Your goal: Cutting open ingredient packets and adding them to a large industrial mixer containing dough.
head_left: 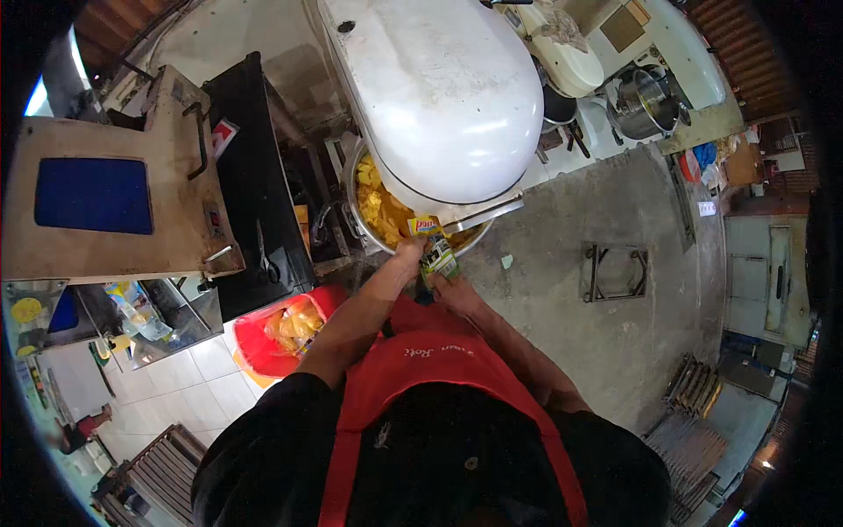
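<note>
A yellow and green packet (437, 255) is held between my hands over the near rim of a large metal mixer bowl (352, 195). My left hand (409, 253) is closed on the packet's upper left edge. At its lower end, my right hand (451, 292) grips it with bent fingers. Yellow chunky stuff (378, 209) lies in the bowl, partly hidden by the big white mixer head (452, 105) above it. Whether the packet is torn open cannot be made out.
Left of the bowl is a black-topped table (248, 189) with scissors (269, 263). A red bin (255, 350) holding yellow items in plastic stands by my left elbow. A low metal frame (616, 272) sits on the floor to the right. Metal pots (645, 104) stand at the far right.
</note>
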Demonstrator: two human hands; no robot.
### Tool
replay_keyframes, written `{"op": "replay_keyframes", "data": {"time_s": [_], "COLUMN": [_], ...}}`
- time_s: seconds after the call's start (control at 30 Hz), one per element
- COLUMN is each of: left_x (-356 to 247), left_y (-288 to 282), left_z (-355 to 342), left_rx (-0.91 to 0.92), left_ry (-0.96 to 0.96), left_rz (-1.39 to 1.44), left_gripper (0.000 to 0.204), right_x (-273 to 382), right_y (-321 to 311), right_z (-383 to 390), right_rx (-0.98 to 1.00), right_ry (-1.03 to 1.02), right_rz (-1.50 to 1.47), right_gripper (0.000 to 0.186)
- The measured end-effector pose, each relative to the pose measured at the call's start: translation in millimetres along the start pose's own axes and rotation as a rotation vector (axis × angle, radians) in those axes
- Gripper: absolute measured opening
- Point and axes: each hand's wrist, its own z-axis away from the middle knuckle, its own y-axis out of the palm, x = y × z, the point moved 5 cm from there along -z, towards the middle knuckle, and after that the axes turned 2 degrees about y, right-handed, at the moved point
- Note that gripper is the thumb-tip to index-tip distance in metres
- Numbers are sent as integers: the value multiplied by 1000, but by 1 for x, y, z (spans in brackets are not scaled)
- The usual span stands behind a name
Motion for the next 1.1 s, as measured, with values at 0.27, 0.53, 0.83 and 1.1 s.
{"op": "replay_keyframes", "data": {"time_s": [0.27, 0.53, 0.83, 1.1], "left_x": [30, -14, -5, -47], "left_y": [-35, 19, 0, 13], "left_z": [-86, 3, 68, 115], "left_rx": [-19, -52, 304, 276], "left_ry": [185, -111, -351, -292], "left_rz": [-706, -157, 120, 61], "left_gripper": [33, 41, 35, 30], "right_x": [2, 28, 16, 18], "right_y": [0, -16, -4, -29], "right_z": [11, 35, -3, -5], "right_rx": [-11, -93, -31, -342], "right_ry": [-67, 59, -50, -100], "right_rz": [197, 231, -218, 418], "right_gripper": [43, 35, 31, 41]}}
